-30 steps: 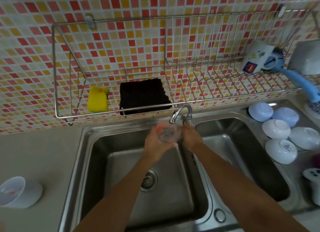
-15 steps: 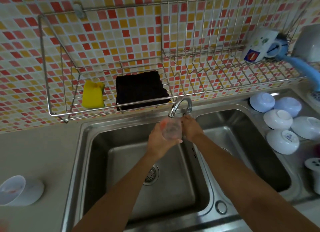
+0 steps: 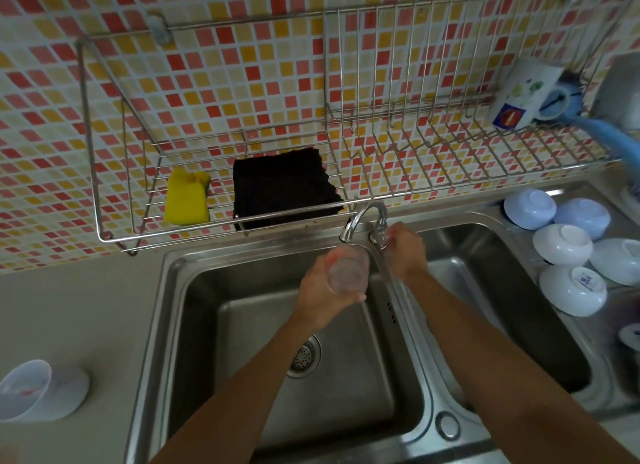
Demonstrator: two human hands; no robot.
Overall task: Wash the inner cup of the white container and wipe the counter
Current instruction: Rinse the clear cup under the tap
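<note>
The left basin of the sink (image 3: pixel 242 290) lies open below, its drain well clear. Under the faucet (image 3: pixel 360 217) spout, the left hand (image 3: pixel 322 297) has its grip wrapped around the clear inner cup (image 3: pixel 344 271), mouth tilted up toward the spout. The right hand (image 3: pixel 403 252) closes on the tap handle, just beside the cup.

Two bare forearms enter from the lower edge, uncovered up to the frame edge. The left hand (image 3: pixel 320 292) and the right hand (image 3: pixel 405 252) are bare; neither shows gloves, rings or a watch.
</note>
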